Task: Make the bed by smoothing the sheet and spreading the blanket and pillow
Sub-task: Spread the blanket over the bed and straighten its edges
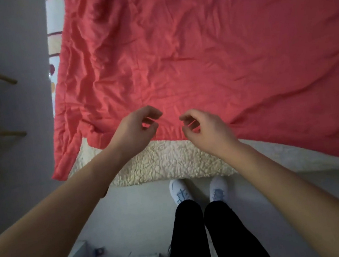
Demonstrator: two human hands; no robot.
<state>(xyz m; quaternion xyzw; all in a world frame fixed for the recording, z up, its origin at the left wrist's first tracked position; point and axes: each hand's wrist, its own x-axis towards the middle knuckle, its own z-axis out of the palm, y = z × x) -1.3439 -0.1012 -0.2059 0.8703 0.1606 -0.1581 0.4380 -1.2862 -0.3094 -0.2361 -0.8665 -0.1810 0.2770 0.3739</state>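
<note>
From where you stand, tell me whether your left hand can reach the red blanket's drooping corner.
Probably yes. The left hand hovers empty over the near edge of the red blanket, and nothing lies between it and the drooping corner to its left.

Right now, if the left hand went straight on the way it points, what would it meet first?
Most likely the red blanket, just past its near edge: the left hand hovers over it, loosely curled and empty. The right hand is beside it, off that line. Height above the fabric is unclear.
</note>
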